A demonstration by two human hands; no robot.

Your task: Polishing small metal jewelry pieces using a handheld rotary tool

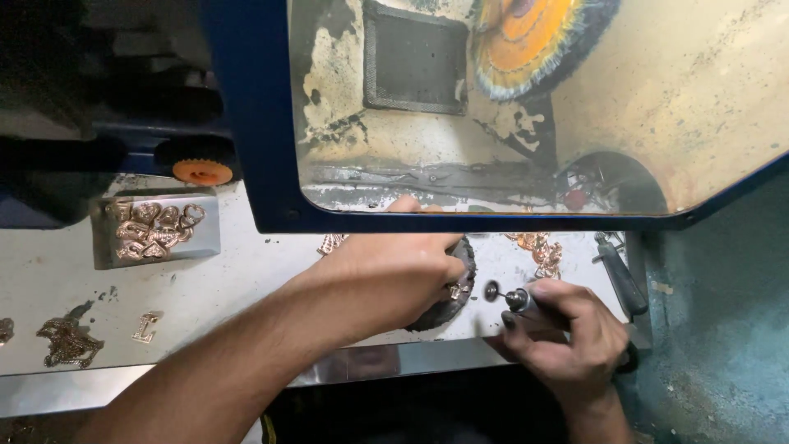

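Note:
My left hand (394, 275) is curled shut over a dark round pad (454, 304) on the metal workbench (246, 279), pinching a small shiny metal piece (454, 290) at its fingertips. My right hand (567, 337) grips a thin rotary hand tool (514, 298) whose small round tip (491, 290) sits just right of that piece. Whether the tip touches the piece I cannot tell.
A small tray (156, 230) holds several rose-gold pendants at the left. Loose gold pieces (67, 341) lie near the front edge, and more gold pieces (542, 251) lie behind the tool. A blue-framed shield (255, 123) covers an orange buffing wheel (526, 37). A dark tool (620, 275) lies at right.

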